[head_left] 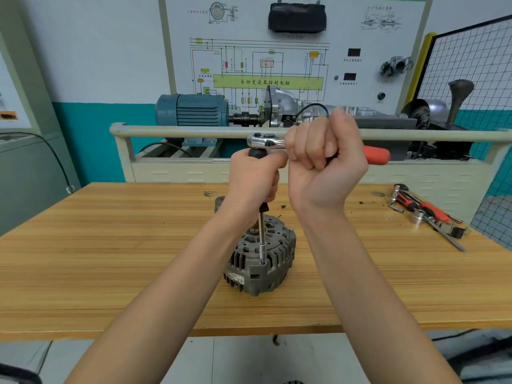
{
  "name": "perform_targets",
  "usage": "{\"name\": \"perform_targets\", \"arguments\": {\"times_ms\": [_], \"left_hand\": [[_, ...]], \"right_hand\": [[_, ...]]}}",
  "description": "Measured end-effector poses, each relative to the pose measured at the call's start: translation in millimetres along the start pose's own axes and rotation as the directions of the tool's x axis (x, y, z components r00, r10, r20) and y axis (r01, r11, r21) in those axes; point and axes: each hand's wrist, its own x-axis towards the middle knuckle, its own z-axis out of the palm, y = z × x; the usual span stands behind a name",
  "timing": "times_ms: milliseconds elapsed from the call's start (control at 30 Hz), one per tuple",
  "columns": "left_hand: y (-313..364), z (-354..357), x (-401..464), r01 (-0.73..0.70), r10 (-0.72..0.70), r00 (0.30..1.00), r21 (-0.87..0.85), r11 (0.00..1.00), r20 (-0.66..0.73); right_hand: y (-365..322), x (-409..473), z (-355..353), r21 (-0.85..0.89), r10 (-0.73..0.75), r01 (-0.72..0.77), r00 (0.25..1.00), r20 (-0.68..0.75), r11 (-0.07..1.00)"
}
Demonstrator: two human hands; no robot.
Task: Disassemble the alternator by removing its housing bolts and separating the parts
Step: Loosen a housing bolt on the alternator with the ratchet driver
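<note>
Loosening a housing bolt looks to be the step in hand. The alternator (pixel 260 257) stands on end near the middle of the wooden table (pixel 110 273), and a long extension bar (pixel 261 234) rises straight up from a socket seated on a bolt at the near edge of its top face. The left hand (pixel 256 178) wraps the black grip at the top of the bar, just under the ratchet head (pixel 265 142). The right hand (pixel 324 156) is curled tight round the ratchet handle, whose red end (pixel 376 155) sticks out to the right.

To do this well, I judge the left hand should hold the bar plumb over the bolt so the socket does not cock off, while the right swings the handle level.

Right of the alternator, well apart, lie spare tools (pixel 426 214) by the table's right edge. Behind the alternator a rail (pixel 180 131) crosses at ratchet height, so the backward swing may be limited. The near table edge lies well clear of the alternator.
</note>
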Motion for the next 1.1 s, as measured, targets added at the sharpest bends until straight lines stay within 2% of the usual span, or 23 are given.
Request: {"name": "perform_targets", "arguments": {"times_ms": [67,100,133,167,200,233,267,333,367,467,567,667,733,833,900,967,1033,1100], "left_hand": [[1,6,-4,-0.051,0.055,0.996,0.056,0.997,-0.068],[2,12,-9,-0.134,0.134,0.991,0.038,0.990,-0.007],[3,23,-17,-0.227,0.229,0.961,-0.031,0.973,0.156],[3,34,-27,-0.266,0.298,0.893,-0.140,0.954,0.336],[1,40,-36,-0.265,0.339,0.841,-0.225,0.938,0.421],[3,38,-37,-0.262,0.327,0.853,-0.207,0.943,0.406],[2,30,-29,-0.260,0.290,0.882,-0.128,0.957,0.371],[-1,4,-12,-0.186,0.181,0.976,0.038,0.982,0.123],[-1,-4,-8,-0.119,0.117,0.989,0.020,0.993,0.091],[0,-15,-1,-0.026,0.049,0.962,-0.089,0.996,0.268],[1,-20,2,0.084,0.005,0.871,-0.158,0.984,0.491],[3,-20,3,0.163,-0.028,0.801,-0.173,0.971,0.598],[2,-14,2,0.151,-0.048,0.835,-0.145,0.978,0.548],[2,-6,0,0.068,-0.031,0.932,-0.092,0.993,0.361],[1,-1,-1,0.039,-0.024,0.978,-0.071,0.997,0.208],[-2,1,0,0.020,-0.017,0.997,-0.043,0.999,0.069],[-4,8,0,-0.043,0.049,0.996,0.082,0.996,-0.075],[-6,17,-3,-0.126,0.132,0.989,0.102,0.987,-0.059]], "right_hand": [[8,-10,8,-0.217,-0.187,0.201,0.979,0.083,0.955],[11,-15,10,-0.326,-0.280,0.314,0.948,0.149,0.892],[14,-20,12,-0.410,-0.347,0.413,0.910,0.228,0.813],[16,-24,13,-0.462,-0.383,0.481,0.876,0.294,0.745],[17,-27,13,-0.488,-0.396,0.513,0.857,0.329,0.706],[16,-28,13,-0.498,-0.396,0.510,0.860,0.322,0.702],[15,-27,13,-0.479,-0.383,0.473,0.881,0.279,0.739],[10,-19,13,-0.332,-0.308,0.341,0.939,0.150,0.880],[6,-13,13,-0.233,-0.245,0.264,0.964,0.105,0.936],[-5,4,3,0.025,0.020,-0.020,1.000,0.010,0.999],[-10,17,-10,0.297,0.282,-0.244,0.955,-0.091,0.923],[-9,26,-21,0.510,0.404,-0.290,0.906,-0.126,0.810],[-8,26,-23,0.526,0.396,-0.264,0.905,-0.155,0.808],[-10,19,-20,0.424,0.299,-0.215,0.943,-0.143,0.880],[-8,12,-12,0.228,0.177,-0.152,0.980,-0.093,0.962],[-1,3,-2,-0.023,-0.020,0.019,1.000,-0.017,1.000],[7,-8,7,-0.275,-0.239,0.253,0.967,0.084,0.928],[13,-19,11,-0.426,-0.360,0.420,0.907,0.216,0.801]]}}
